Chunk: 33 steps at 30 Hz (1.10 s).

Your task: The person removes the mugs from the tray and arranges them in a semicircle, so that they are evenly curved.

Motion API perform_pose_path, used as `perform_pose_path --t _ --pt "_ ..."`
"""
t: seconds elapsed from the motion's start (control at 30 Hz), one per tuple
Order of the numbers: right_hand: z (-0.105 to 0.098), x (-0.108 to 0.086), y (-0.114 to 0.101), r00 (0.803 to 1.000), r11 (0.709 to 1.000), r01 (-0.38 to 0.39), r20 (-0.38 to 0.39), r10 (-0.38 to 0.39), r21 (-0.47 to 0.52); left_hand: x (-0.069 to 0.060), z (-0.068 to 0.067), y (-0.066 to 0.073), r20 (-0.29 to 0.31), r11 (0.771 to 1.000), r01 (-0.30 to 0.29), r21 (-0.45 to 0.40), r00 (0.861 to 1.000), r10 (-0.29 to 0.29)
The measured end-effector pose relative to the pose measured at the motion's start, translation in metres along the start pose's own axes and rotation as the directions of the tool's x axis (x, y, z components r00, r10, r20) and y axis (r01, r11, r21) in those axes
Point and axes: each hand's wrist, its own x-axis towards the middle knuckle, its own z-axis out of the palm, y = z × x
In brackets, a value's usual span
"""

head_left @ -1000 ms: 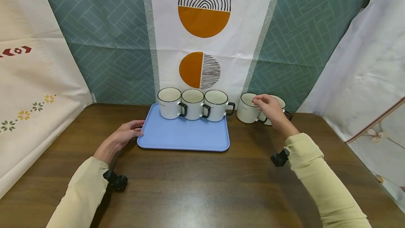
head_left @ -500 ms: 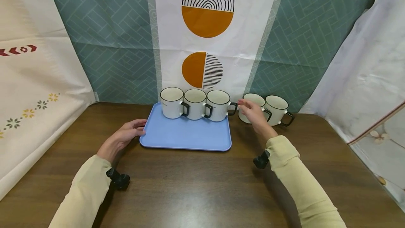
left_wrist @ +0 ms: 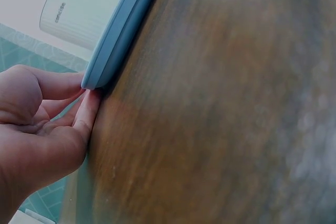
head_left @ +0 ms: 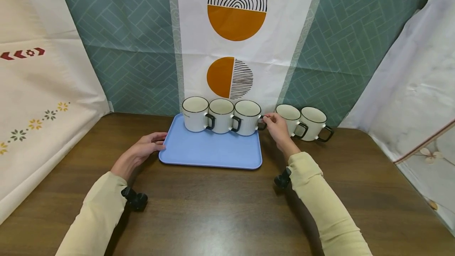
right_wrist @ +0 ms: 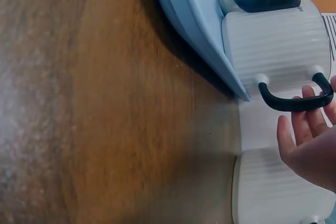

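Observation:
A blue tray point(head_left: 211, 151) lies on the table, with three white ribbed mugs standing in a row along its far side. My left hand point(head_left: 143, 147) holds the tray's left edge, thumb and fingers at the rim in the left wrist view. The rightmost tray mug point(head_left: 246, 122) has a black handle point(right_wrist: 294, 103) that sticks out past the tray. At that handle are the fingers of my right hand point(head_left: 279, 130), gripping it; the right wrist view shows fingertips behind the loop. The left mug point(head_left: 194, 119) and middle mug point(head_left: 221, 119) stand upright with handles pointing right.
Two more white mugs stand on the wooden table point(head_left: 213, 204) right of the tray: a nearer one point(head_left: 288, 113) close beside my right hand, and an outer one point(head_left: 313, 123). Behind everything hangs a patterned cloth point(head_left: 142, 50); pale cloths flank both sides.
My right hand has moved left from above the two loose mugs to the handle of the rightmost tray mug. The left hand stays at the tray's edge. The view has shifted slightly.

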Motion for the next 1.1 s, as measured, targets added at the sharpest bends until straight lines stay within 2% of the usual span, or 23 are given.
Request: perform_pose_path --t 0.27,0.43,0.7,0.87,1.1 --pt "0.006 0.005 0.001 1.000 0.999 0.011 0.010 -0.011 -0.032 0.001 0.000 -0.001 -0.005 1.000 -0.008 0.000 1.000 0.008" --pt "0.012 0.009 0.000 0.999 0.998 -0.036 0.033 0.034 0.052 0.000 -0.001 -0.002 -0.005 1.000 -0.004 0.003 1.000 0.004" --pt "0.019 0.014 0.003 0.989 0.991 -0.094 0.121 0.082 0.097 0.000 0.000 -0.002 0.001 1.000 -0.009 -0.001 1.000 0.009" --pt "0.024 0.014 0.005 0.992 0.979 -0.090 0.100 0.073 0.184 0.000 0.000 -0.002 0.002 1.000 -0.013 0.008 1.000 0.012" --pt "0.027 0.013 0.004 0.994 0.967 -0.091 0.073 0.076 0.238 0.003 0.001 -0.006 -0.003 0.999 -0.038 -0.021 0.999 0.038"
